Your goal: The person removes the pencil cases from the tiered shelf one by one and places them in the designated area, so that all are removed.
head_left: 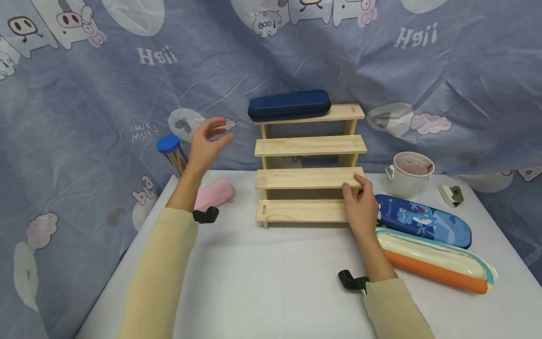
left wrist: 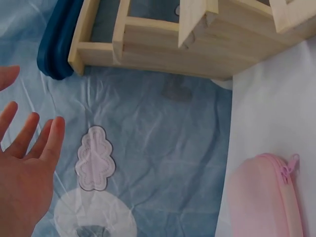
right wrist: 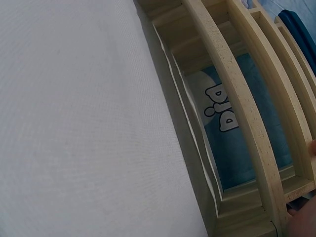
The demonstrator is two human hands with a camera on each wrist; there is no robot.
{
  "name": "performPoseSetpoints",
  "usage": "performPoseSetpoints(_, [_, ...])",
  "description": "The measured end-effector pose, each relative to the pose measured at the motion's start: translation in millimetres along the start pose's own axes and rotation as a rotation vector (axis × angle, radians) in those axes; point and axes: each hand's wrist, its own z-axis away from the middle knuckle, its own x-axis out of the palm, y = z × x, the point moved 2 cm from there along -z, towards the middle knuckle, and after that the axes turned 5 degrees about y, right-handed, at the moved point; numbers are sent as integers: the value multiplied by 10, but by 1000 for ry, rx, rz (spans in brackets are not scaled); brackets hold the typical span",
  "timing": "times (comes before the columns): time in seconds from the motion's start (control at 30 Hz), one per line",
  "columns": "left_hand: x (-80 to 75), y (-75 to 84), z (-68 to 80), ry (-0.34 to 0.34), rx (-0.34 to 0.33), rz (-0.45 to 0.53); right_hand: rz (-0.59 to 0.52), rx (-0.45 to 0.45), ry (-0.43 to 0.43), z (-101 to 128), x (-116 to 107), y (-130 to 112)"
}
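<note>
A wooden tiered shelf (head_left: 310,179) with several steps stands at the back of the white table. On its top step lies a dark blue hard case (head_left: 290,106). My left hand (head_left: 207,143) is raised in the air left of the shelf, fingers spread and apart from it, nothing in them. My right hand (head_left: 362,207) grips the right end of the lower steps, thumb in front and fingers bent over the edge. In the left wrist view the shelf's side (left wrist: 163,54) shows beyond the left hand (left wrist: 27,168). Only a sliver of the right hand (right wrist: 302,219) shows in the right wrist view.
Left of the shelf are a pink pencil case (head_left: 215,194) and a blue-lidded container of sticks (head_left: 174,153). On the right stand a white bucket (head_left: 408,175), a blue dinosaur case (head_left: 423,221), a cream-and-orange pouch (head_left: 436,261) and a small white-and-dark object (head_left: 451,195). Patterned cloth (head_left: 271,61) hangs behind.
</note>
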Motion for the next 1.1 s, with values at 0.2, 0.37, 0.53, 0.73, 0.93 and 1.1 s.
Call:
performPoseSetpoints(0.2, [133, 2, -145, -31, 0, -16, -1, 6, -3, -11, -9, 2])
performPoseSetpoints(0.37, [236, 51, -246, -68, -25, -32, -8, 4, -2, -15, -9, 17])
performPoseSetpoints(0.53, [334, 84, -339, -86, -74, -90, -13, 4, -4, -13, -2, 25])
performPoseSetpoints(0.73, [489, 187, -405, -132, -150, -208, -21, 0, -16, -17, 2, 25])
performPoseSetpoints(0.93, [611, 218, -475, -211, -205, -318, -15, 14, -25, -12, 11, 44])
performPoseSetpoints(1.1, [687, 211, -505, -254, -219, -356, -19, 21, -23, -20, 14, 36])
